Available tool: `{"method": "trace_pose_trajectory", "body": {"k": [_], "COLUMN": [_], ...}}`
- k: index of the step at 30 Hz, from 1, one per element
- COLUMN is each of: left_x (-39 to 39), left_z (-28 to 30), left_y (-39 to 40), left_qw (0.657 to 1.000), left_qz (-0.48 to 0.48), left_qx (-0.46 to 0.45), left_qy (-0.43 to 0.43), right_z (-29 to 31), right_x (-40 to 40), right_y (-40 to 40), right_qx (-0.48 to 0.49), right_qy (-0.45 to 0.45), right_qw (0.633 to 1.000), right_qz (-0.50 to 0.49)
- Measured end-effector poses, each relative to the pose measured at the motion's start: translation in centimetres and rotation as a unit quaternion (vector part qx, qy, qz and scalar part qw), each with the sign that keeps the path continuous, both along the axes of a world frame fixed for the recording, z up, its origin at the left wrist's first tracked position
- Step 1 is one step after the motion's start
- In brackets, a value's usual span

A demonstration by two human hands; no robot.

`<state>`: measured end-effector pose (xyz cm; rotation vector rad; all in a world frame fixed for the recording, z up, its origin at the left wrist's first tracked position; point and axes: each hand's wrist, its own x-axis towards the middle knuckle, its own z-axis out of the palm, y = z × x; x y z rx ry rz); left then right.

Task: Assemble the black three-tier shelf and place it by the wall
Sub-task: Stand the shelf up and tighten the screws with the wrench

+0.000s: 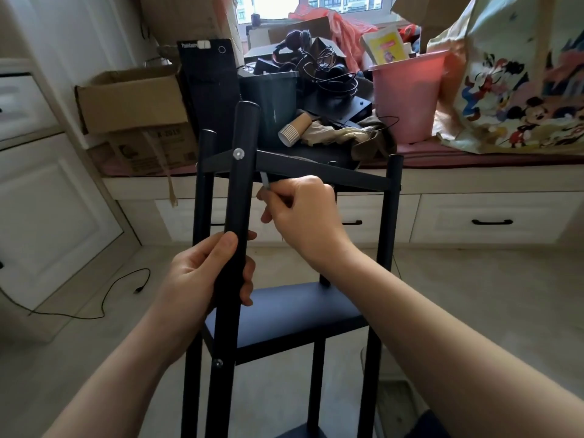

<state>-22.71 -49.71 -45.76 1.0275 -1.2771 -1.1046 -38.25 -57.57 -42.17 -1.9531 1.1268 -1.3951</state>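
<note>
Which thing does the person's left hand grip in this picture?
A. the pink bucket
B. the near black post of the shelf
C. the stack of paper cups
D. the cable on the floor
B: the left hand is wrapped round the near black post, while the right hand pinches a small metal tool beside it.

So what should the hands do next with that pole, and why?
Probably bring the small metal key in the right hand round to the screw and tighten it. The left hand already grips the pole against the top shelf.
</note>
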Motion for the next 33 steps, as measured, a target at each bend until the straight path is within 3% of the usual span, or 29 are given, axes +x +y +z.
{"method": "trace_pose_trajectory", "body": {"k": [12, 17, 28, 33], "left_x": [-0.5, -0.3, 0.7, 0.5], "left_z": [0.1, 0.0, -0.3, -0.4], "left_y": [0.1, 0.0, -0.5, -0.5], "left_qw": [1.0, 1.0, 0.999, 0.999], "left_qz": [-0.021, -0.013, -0.017, -0.022], "left_qx": [0.004, 0.003, 0.008, 0.006], "left_qy": [0.012, 0.011, 0.028, 0.036], "right_z": [-2.6, -2.9, -0.2, 0.4], "right_x": [3.3, 3.8, 0.0, -0.8], "right_y": [-0.6, -0.9, -0.2, 0.1], "right_qx": [-0.055, -0.066, -0.016, 0.011], "right_qy": [-0.136, -0.152, -0.023, -0.004], "right_qw": [0.988, 0.985, 1.0, 1.0], "right_qz": [-0.045, -0.047, -0.013, 0.009]}}
